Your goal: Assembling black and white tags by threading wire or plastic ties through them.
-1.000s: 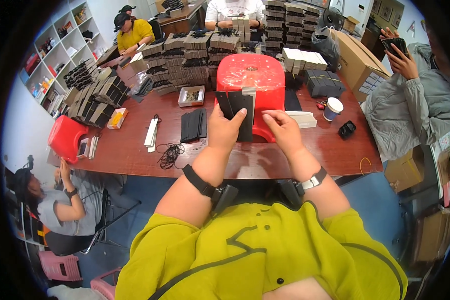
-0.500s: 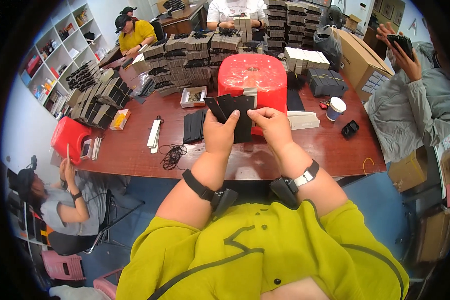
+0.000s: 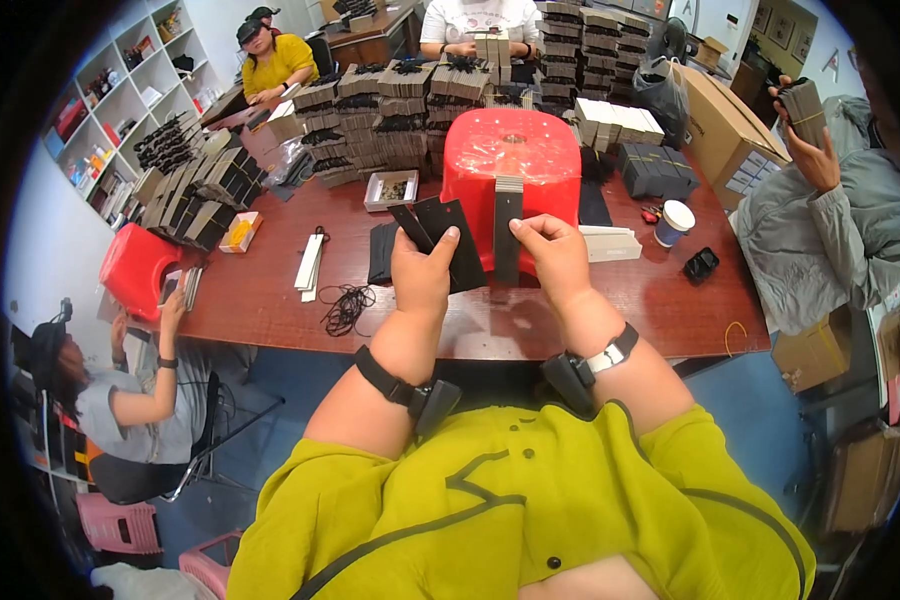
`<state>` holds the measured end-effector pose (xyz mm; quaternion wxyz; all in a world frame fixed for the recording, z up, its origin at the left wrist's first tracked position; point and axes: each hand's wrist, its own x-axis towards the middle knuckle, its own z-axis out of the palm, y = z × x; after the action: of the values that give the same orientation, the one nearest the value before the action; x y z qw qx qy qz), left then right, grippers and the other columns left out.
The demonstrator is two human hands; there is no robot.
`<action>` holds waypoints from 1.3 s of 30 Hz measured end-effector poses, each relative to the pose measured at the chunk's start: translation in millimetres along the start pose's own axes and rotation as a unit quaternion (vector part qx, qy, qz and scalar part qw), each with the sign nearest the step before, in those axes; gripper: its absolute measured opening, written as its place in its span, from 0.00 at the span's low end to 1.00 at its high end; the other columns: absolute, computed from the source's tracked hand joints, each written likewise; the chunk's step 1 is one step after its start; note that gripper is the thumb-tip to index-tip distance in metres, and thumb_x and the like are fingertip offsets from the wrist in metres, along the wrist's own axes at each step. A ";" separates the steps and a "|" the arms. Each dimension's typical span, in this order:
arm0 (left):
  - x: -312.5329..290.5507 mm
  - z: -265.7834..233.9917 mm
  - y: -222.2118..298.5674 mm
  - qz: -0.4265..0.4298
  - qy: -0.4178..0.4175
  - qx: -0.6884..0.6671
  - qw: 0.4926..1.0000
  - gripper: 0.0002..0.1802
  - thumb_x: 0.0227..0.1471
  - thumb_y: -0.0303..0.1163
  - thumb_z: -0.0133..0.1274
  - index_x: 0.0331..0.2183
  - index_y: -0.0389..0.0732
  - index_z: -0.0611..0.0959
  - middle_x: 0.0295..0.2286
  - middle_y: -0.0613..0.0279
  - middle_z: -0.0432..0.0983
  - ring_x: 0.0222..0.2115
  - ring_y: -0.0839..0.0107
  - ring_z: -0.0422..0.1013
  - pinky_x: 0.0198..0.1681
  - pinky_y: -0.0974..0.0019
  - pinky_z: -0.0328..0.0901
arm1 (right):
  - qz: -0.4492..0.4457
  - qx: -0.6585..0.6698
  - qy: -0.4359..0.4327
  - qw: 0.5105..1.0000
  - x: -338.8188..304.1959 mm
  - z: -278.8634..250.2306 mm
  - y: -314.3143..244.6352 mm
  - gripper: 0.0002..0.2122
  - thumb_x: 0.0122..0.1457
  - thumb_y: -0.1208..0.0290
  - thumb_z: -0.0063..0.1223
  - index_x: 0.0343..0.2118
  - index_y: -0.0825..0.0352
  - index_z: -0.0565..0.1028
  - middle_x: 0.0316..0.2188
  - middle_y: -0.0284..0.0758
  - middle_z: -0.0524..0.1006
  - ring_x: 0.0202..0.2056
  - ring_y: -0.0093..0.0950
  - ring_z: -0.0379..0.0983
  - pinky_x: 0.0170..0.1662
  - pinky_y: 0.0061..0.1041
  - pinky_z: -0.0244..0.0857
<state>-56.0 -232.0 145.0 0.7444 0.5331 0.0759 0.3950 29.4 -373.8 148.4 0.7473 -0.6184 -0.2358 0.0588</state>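
Observation:
My left hand (image 3: 420, 270) is closed around a few black tags (image 3: 462, 250), fanned out with small holes near their upper ends. Just to the right, my right hand (image 3: 558, 262) pinches an upright stack of narrow black tags (image 3: 507, 245) between thumb and fingers. Pale edges show along that stack's top. A gap separates the two sets. Behind them stands a red plastic stool (image 3: 511, 150) on the table. More black tags (image 3: 381, 252) lie beside my left hand, partly hidden by it.
Black cord (image 3: 347, 311), white strips (image 3: 310, 265) and a small parts box (image 3: 391, 191) lie on the left of the table (image 3: 260, 325). Tall bundled stacks (image 3: 370, 130) line the back. On the right are a paper cup (image 3: 674, 222) and a black case (image 3: 701, 264). Co-workers sit around.
My hands have moved apart, and the right one's stack now stands separate from the left one's fan. At right, a co-worker's hand has turned, showing a banded dark bundle.

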 end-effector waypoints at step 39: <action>-23.6 -30.4 -9.2 -0.064 0.009 0.045 0.997 0.15 0.46 0.23 0.57 0.38 0.36 0.72 0.31 0.64 0.74 0.30 0.77 0.70 0.36 0.73 0.66 | -0.215 -0.586 -0.108 0.774 26.7 -198.5 79.2 0.19 0.46 0.68 0.60 0.43 0.62 0.71 0.43 0.38 0.73 0.44 0.42 0.68 0.48 0.35 0.62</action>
<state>-83.5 -226.6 117.1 0.7425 0.5564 0.1342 0.3480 153.4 -523.5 55.9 0.2032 -0.8594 -0.4307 -0.1863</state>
